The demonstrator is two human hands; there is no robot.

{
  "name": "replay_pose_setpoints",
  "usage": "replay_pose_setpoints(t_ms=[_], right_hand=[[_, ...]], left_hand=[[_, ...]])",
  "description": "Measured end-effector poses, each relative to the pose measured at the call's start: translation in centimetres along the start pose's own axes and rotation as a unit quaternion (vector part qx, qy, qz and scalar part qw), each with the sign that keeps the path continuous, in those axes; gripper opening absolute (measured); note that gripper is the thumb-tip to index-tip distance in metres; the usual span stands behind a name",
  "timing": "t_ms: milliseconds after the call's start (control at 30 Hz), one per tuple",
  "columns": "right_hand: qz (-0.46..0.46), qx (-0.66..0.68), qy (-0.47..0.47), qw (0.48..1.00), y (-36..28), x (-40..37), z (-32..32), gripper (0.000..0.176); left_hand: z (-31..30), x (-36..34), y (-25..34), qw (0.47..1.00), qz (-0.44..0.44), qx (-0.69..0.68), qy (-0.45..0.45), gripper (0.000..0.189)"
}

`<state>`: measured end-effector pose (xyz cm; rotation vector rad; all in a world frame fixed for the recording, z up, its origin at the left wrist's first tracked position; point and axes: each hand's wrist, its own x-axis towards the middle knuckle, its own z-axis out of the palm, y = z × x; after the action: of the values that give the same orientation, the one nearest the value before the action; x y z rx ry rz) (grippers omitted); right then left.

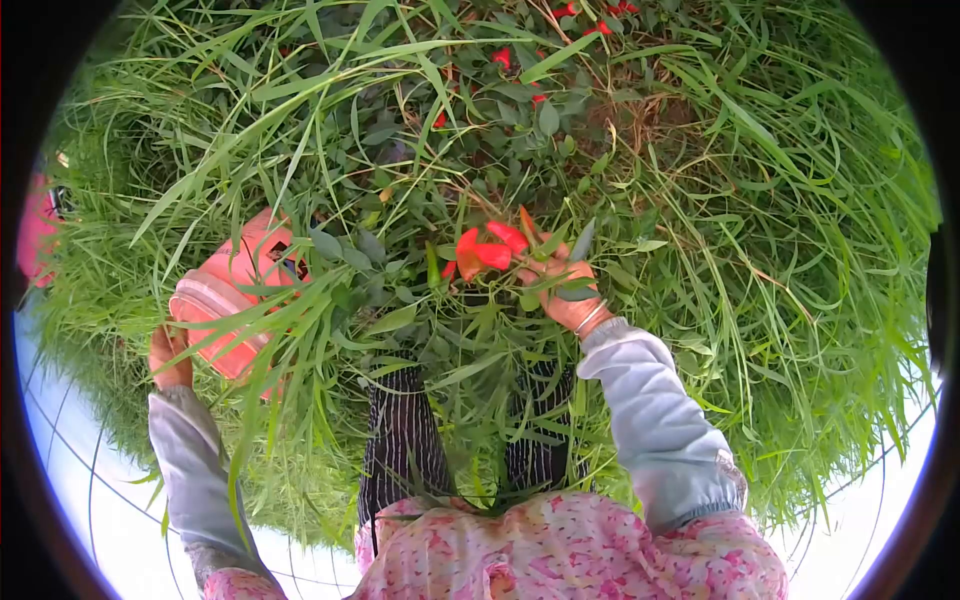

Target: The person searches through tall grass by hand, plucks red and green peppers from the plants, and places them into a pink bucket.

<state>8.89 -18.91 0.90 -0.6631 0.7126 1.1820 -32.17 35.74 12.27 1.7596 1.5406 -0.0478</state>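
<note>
My left hand (170, 357) grips the lower side of a coral-pink plastic bucket (222, 296); most of its fingers are hidden behind it. The bucket is tilted, and grass blades cross in front. Farther right, my right hand (560, 288) is among the leaves of a pepper plant, its fingers closed at the stem end of red peppers (484, 252). An orange pepper (528, 224) points up beside the fingertips. Left of the red ones hangs a green pepper (432, 264).
Tall grass (790, 200) surrounds the pepper plants and leans across them. More red peppers (502, 58) show among leaves farther ahead. My legs in striped dark trousers (402, 430) stand in the grass. Something bright pink (38, 230) is at the far left edge.
</note>
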Motion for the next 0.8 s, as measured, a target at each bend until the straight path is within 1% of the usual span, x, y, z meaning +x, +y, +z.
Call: replay_pose_setpoints(t_ms=[33,100,167,200,233,267,300,333,367,400,433,467,500,533,567,600,633,667,733,767,800], right_hand=[[-0.006,-0.034,0.03,0.999,0.3,0.2,0.0,0.038],[0.005,-0.076,0.064,0.995,0.4,0.2,0.9,0.04],[0.014,-0.116,0.083,0.99,0.3,0.1,1.1,0.04],[0.016,-0.134,0.084,0.987,0.4,0.1,0.8,0.039],[0.02,-0.151,0.084,0.985,0.6,0.2,0.4,0.038],[0.009,-0.155,0.078,0.985,0.9,0.4,-0.2,0.036],[0.008,-0.138,0.074,0.988,0.7,0.2,0.2,0.037],[0.007,-0.121,0.071,0.99,0.4,-0.1,0.9,0.037],[0.005,-0.105,0.068,0.992,0.1,-0.2,1.2,0.038],[0.004,-0.076,0.058,0.995,0.0,-0.2,1.1,0.039],[0.004,-0.046,0.05,0.998,0.2,-0.1,0.7,0.041],[0.006,-0.016,0.041,0.999,0.4,0.1,0.3,0.043],[-0.041,-0.194,0.006,0.98,0.4,0.4,-0.3,0.044],[-0.084,-0.366,-0.026,0.926,0.5,0.7,-1.0,0.045],[-0.098,-0.369,-0.019,0.924,0.9,0.9,-1.4,0.045],[-0.112,-0.372,-0.011,0.921,1.2,1.0,-1.5,0.044],[-0.126,-0.376,-0.004,0.918,1.4,1.0,-1.4,0.044],[-0.077,-0.203,-0.003,0.976,1.4,1.1,-1.4,0.043],[-0.12,-0.27,-0.038,0.955,0.8,0.5,-1.0,0.041],[-0.207,-0.497,-0.073,0.84,0.2,0.2,-0.7,0.04],[-0.279,-0.688,-0.102,0.663,-0.2,0.2,-0.6,0.039]], left_hand=[[0.5,-0.9,5.7,0.964,0.109,0.225,0.095,0.021],[2.7,-3.5,16.6,0.968,0.193,0.048,0.155,0.022],[8.1,-7.8,27.7,0.951,0.292,-0.008,0.103,0.019],[10.9,-9.7,31.6,0.945,0.322,0.053,0.005,0.02],[13.9,-11.5,34.8,0.926,0.348,0.114,-0.092,0.021],[18.0,-13.5,37.7,0.893,0.358,0.157,-0.221,0.021],[21.6,-13.0,36.9,0.799,0.443,0.202,-0.355,0.026],[25.2,-14.3,35.6,0.759,0.458,0.256,-0.385,0.031],[29.1,-15.0,33.3,0.71,0.537,0.26,-0.375,0.037],[32.1,-15.8,31.2,0.682,0.563,0.283,-0.372,0.04],[34.7,-16.2,28.9,0.663,0.582,0.319,-0.346,0.041],[36.3,-16.5,28.4,0.667,0.585,0.31,-0.342,0.049],[37.5,-16.7,28.1,0.676,0.576,0.313,-0.335,0.052],[38.5,-17.0,27.9,0.686,0.566,0.316,-0.33,0.055],[39.2,-17.3,27.6,0.695,0.555,0.32,-0.325,0.058],[39.9,-17.1,27.8,0.711,0.558,0.289,-0.317,0.062],[40.0,-17.3,27.9,0.712,0.541,0.308,-0.324,0.058],[40.0,-17.4,28.1,0.714,0.524,0.326,-0.331,0.054],[39.7,-18.1,29.2,0.706,0.486,0.365,-0.362,0.043],[39.3,-18.6,29.8,0.698,0.465,0.387,-0.384,0.038],[38.7,-19.1,30.6,0.688,0.443,0.409,-0.405,0.032]])
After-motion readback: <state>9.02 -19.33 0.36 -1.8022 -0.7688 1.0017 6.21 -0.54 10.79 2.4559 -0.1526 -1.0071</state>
